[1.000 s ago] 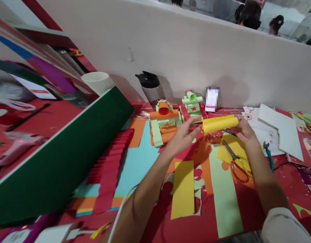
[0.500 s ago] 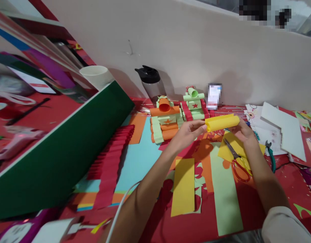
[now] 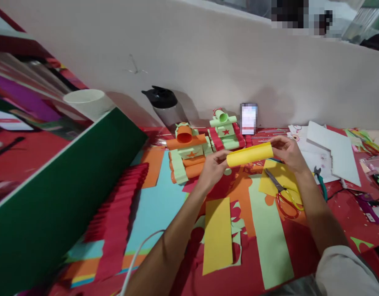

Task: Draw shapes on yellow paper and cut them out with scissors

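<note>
A rolled sheet of yellow paper [image 3: 250,155] is held level above the table, one end in each hand. My left hand [image 3: 214,166] pinches its left end, and my right hand [image 3: 287,152] grips the right end. Just behind the left hand stand an orange and green paper model [image 3: 189,154] with a star on it and a red and green one [image 3: 225,130]. Below the roll lie a yellow paper strip [image 3: 218,234], a long pale green strip [image 3: 269,234] and scissors [image 3: 283,195] resting partly on yellow paper [image 3: 274,176].
A dark green board [image 3: 62,197] slants along the left, beside pleated red paper [image 3: 115,222] on blue sheets. Behind are a bottle [image 3: 167,109], a white cup [image 3: 87,102] and a phone [image 3: 248,119] against the wall. Pliers [image 3: 321,185] and white foam board [image 3: 334,152] lie at right.
The view has swung, so the surroundings sit farther left. The yellow roll, still between both hands, is turned to show more of its smooth outer side; my right fingers now grasp its end from above.
</note>
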The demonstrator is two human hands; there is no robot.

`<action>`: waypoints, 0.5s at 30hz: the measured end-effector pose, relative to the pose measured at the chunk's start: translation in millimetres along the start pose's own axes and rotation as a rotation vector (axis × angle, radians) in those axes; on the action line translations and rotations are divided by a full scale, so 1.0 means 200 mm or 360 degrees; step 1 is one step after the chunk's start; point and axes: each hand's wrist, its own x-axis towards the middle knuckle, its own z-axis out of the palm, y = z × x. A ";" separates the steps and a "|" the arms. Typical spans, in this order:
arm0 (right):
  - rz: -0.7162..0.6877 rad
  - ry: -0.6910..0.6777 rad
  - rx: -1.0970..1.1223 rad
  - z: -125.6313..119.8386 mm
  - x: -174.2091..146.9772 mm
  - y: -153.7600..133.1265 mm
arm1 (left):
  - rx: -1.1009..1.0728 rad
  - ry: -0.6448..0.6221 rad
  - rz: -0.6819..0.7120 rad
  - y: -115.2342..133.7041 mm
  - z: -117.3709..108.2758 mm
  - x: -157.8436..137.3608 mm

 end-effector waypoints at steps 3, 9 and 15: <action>-0.0081 -0.0028 -0.0131 0.02 -0.03 -0.04 | -0.0065 0.0041 0.0010 -0.04 -0.01 0.00; -0.0118 -0.0018 -0.0204 0.06 -0.04 -0.07 | -0.0164 0.0036 -0.0071 -0.07 -0.02 0.00; -0.0030 -0.0011 -0.0136 0.03 -0.01 -0.03 | -0.0189 -0.0023 -0.0198 -0.08 -0.02 0.00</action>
